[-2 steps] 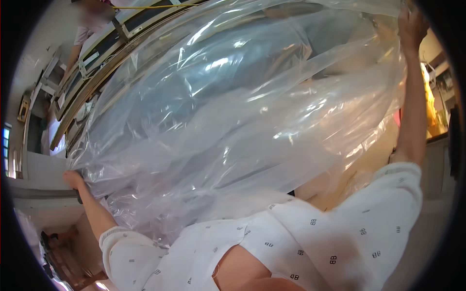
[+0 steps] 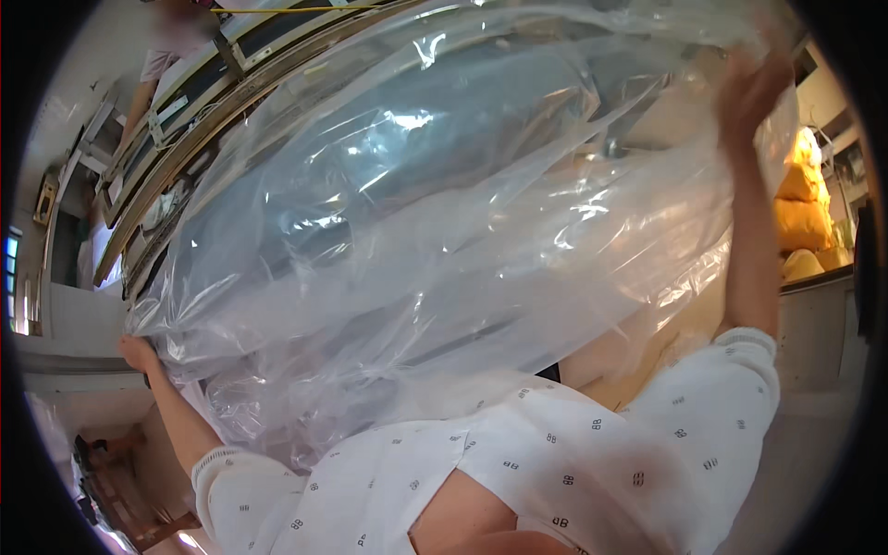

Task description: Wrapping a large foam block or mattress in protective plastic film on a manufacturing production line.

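Observation:
A large clear plastic sheet [image 2: 370, 259] is spread out in front of me, crumpled and full of glints. My left hand [image 2: 137, 352] is closed on its edge at the left, where the film bunches into folds. High on the right, my right hand [image 2: 751, 97] is closed on the sheet's other side with the arm stretched far out; its fingers are smeared by motion. Some film hangs past this hand on its outer side. Through the sheet a bluish surface shows faintly, but what it is I cannot tell.
Long dark frames with wooden edges [image 2: 176, 153] run along the far left side. Beyond them stands another person [image 2: 162, 65], one arm reaching down to the frames. Yellow-orange bags or cloth [image 2: 803, 208] sit on a counter at the right. A brown wooden thing [image 2: 125, 481] stands at lower left.
My right hand has moved left and somewhat toward me, shifting the film there and uncovering more of the yellow-orange pile. My left hand has dropped slightly, still on the sheet's edge.

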`<state>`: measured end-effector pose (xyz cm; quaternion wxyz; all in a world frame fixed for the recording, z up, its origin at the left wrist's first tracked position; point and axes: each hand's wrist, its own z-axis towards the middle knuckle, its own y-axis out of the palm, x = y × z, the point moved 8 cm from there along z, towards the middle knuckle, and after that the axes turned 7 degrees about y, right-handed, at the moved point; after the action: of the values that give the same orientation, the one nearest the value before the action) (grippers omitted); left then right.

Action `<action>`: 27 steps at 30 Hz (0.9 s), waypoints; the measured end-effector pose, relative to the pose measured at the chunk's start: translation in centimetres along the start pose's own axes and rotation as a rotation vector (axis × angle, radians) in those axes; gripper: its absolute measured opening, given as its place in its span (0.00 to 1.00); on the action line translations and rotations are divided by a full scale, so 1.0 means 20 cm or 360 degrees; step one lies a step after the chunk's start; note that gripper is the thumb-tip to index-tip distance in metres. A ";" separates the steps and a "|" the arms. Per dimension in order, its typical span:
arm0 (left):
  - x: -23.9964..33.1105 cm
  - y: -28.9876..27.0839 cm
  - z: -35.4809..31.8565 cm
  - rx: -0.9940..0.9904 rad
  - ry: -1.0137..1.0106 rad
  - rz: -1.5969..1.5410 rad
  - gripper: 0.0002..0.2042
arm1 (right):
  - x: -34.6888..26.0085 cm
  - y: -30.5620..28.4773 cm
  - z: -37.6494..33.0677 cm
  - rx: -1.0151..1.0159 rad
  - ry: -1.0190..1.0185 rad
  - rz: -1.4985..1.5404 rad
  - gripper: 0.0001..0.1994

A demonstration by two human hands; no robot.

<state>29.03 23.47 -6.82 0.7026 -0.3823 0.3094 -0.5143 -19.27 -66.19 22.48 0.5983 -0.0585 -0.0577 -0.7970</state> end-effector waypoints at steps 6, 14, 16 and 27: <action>-0.34 -0.14 -0.11 0.0241 -0.0045 -0.0459 0.12 | 0.18 0.80 -1.42 -0.1781 0.0656 0.0569 0.26; -0.14 -0.21 -0.21 0.0101 -0.0052 -0.0284 0.15 | -0.23 0.91 -0.93 -0.1107 0.0511 0.0223 0.18; -0.18 -0.19 -0.22 0.0081 -0.0057 -0.0257 0.15 | -0.26 0.93 -0.88 -0.1107 0.0462 0.0066 0.14; -0.20 -0.18 -0.24 0.0074 -0.0044 -0.0236 0.17 | -0.46 1.18 -1.11 -0.3344 0.1134 0.1276 0.15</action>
<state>22.20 25.62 -6.02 0.6754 -0.3949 0.2586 -0.5666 5.42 -67.56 -0.42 0.4466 -0.3104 0.8196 -0.1799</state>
